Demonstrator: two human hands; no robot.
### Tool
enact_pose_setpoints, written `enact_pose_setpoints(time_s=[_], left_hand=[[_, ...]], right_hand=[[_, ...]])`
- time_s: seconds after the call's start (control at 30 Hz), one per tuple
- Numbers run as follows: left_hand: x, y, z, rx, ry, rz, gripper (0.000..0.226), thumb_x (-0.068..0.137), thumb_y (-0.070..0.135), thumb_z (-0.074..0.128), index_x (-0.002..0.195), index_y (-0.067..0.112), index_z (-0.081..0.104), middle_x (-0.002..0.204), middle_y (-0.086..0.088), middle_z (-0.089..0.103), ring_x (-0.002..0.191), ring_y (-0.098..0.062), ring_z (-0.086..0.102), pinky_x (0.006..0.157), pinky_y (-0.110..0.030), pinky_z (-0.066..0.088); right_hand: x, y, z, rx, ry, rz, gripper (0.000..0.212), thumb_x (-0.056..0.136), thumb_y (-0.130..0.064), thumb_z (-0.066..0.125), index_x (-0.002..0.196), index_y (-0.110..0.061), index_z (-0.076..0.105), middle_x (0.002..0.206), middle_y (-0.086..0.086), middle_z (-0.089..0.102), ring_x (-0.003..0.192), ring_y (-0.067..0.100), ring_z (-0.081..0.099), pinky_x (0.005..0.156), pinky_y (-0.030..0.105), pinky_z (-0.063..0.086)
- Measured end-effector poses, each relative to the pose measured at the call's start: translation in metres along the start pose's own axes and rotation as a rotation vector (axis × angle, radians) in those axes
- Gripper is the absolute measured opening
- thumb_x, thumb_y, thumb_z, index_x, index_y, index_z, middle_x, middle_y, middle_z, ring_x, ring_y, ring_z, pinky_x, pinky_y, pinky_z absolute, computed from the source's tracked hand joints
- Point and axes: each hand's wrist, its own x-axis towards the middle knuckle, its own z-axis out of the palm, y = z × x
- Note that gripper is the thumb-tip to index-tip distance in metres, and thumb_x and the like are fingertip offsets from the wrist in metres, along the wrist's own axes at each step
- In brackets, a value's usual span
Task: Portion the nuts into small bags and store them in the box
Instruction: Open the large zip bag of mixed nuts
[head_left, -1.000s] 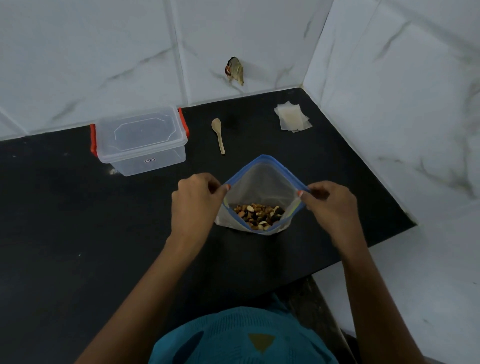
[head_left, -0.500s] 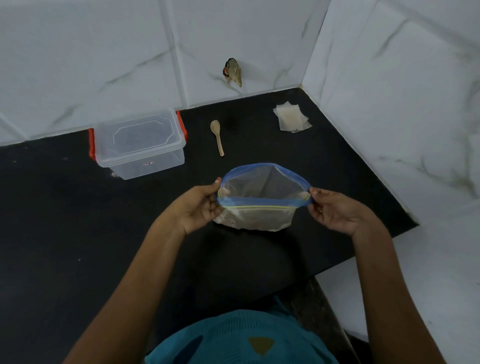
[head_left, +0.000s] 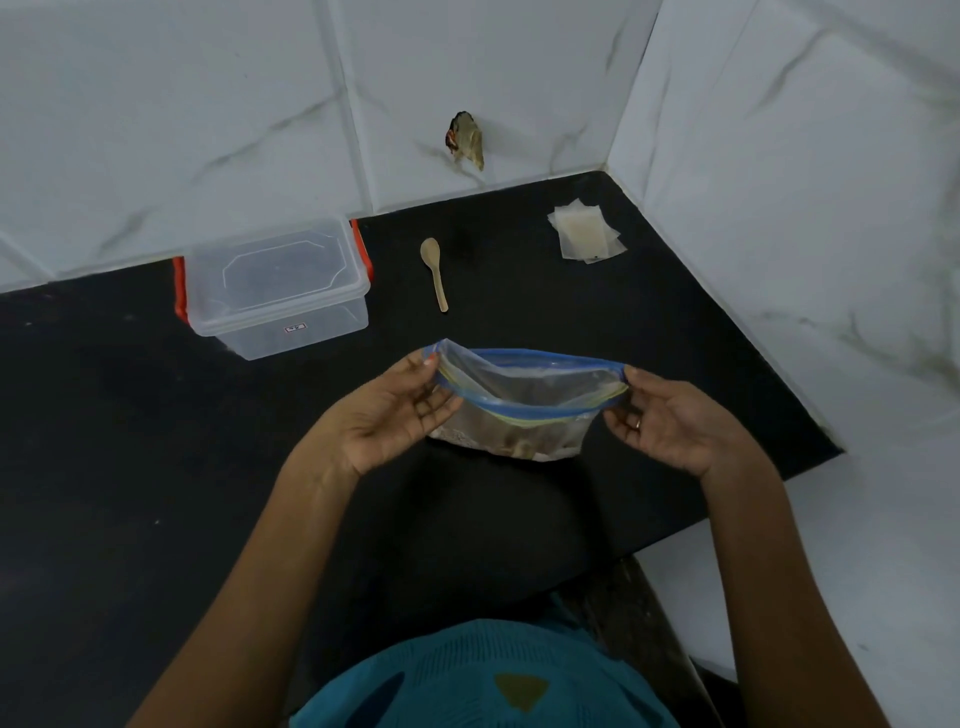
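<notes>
1. Head view: zip bag (head_left: 524, 410) stretched between left hand (head_left: 387, 415) and right hand (head_left: 670, 421), mouth up, long axis left to right.
2. Fingers of each hand pinched on one end of blue zip rim; nuts (head_left: 519, 447) below fingertips, blurred.
3. Beyond fingers on black counter (head_left: 130, 467): one lidded box (head_left: 278, 293), one wooden spoon (head_left: 434, 273), small bags (head_left: 587, 236) stacked, count unclear.
4. White marbled tile walls (head_left: 208, 104) meeting in corner.
</notes>
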Motion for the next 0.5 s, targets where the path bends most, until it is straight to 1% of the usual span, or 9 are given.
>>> enact_pose_setpoints(time_s=[0.07, 0.13, 0.23, 0.27, 0.33, 0.4, 0.5], left_hand=[[0.001, -0.006, 0.001, -0.007, 0.022, 0.052, 0.024, 0.080, 0.001, 0.052, 0.098, 0.015, 0.062, 0.096, -0.008, 0.066, 0.090, -0.017, 0.065, 0.074, -0.028, 0.057], [0.002, -0.013, 0.003, -0.009, 0.069, 0.115, 0.028, 0.085, -0.006, 0.048, 0.101, 0.013, 0.061, 0.097, -0.007, 0.066, 0.086, -0.015, 0.067, 0.074, -0.027, 0.057], [0.001, -0.021, 0.007, -0.008, 0.177, 0.183, 0.029, 0.085, -0.009, 0.050, 0.109, 0.007, 0.058, 0.099, -0.010, 0.065, 0.088, -0.017, 0.065, 0.070, -0.026, 0.058], [0.001, -0.024, 0.007, -0.007, 0.202, 0.185, 0.029, 0.084, -0.008, 0.051, 0.110, 0.006, 0.056, 0.099, -0.011, 0.064, 0.088, -0.017, 0.065, 0.069, -0.026, 0.059], [0.000, -0.031, 0.010, 0.035, 0.241, 0.155, 0.026, 0.083, -0.003, 0.056, 0.107, 0.006, 0.056, 0.095, -0.009, 0.064, 0.087, -0.017, 0.064, 0.071, -0.028, 0.056], [0.000, -0.038, 0.011, 0.112, 0.268, 0.114, 0.025, 0.082, 0.003, 0.061, 0.105, 0.009, 0.055, 0.093, -0.007, 0.065, 0.086, -0.015, 0.062, 0.074, -0.027, 0.051], [-0.001, -0.045, 0.015, 0.118, 0.261, 0.107, 0.010, 0.085, 0.003, 0.058, 0.092, 0.010, 0.058, 0.088, -0.006, 0.065, 0.084, -0.014, 0.061, 0.079, -0.027, 0.053]], right_hand=[[0.000, 0.004, 0.002, 0.058, 0.013, 0.000, 0.009, 0.089, -0.018, 0.052, 0.093, -0.015, 0.059, 0.092, 0.004, 0.061, 0.086, 0.013, 0.056, 0.074, 0.026, 0.047], [-0.001, 0.007, 0.004, 0.078, 0.016, -0.001, 0.010, 0.085, -0.020, 0.056, 0.092, -0.014, 0.061, 0.087, 0.003, 0.060, 0.078, 0.011, 0.053, 0.072, 0.024, 0.046], [-0.003, 0.009, 0.006, 0.089, 0.000, -0.018, 0.019, 0.074, -0.014, 0.062, 0.093, -0.014, 0.061, 0.087, 0.003, 0.062, 0.078, 0.010, 0.055, 0.073, 0.023, 0.050], [-0.003, 0.011, 0.006, 0.078, 0.002, -0.022, 0.019, 0.074, -0.011, 0.062, 0.093, -0.015, 0.061, 0.087, 0.003, 0.063, 0.079, 0.010, 0.057, 0.072, 0.023, 0.052], [-0.003, 0.015, 0.007, 0.056, 0.030, -0.029, 0.012, 0.081, -0.009, 0.060, 0.091, -0.015, 0.061, 0.088, 0.003, 0.064, 0.081, 0.012, 0.059, 0.072, 0.025, 0.051], [-0.004, 0.020, 0.009, 0.038, 0.063, -0.033, 0.005, 0.083, -0.012, 0.060, 0.089, -0.013, 0.061, 0.086, 0.004, 0.065, 0.081, 0.012, 0.060, 0.072, 0.026, 0.049], [-0.005, 0.025, 0.013, 0.048, 0.066, -0.024, 0.007, 0.083, -0.016, 0.062, 0.087, -0.011, 0.063, 0.081, 0.003, 0.064, 0.077, 0.011, 0.059, 0.070, 0.024, 0.051]])
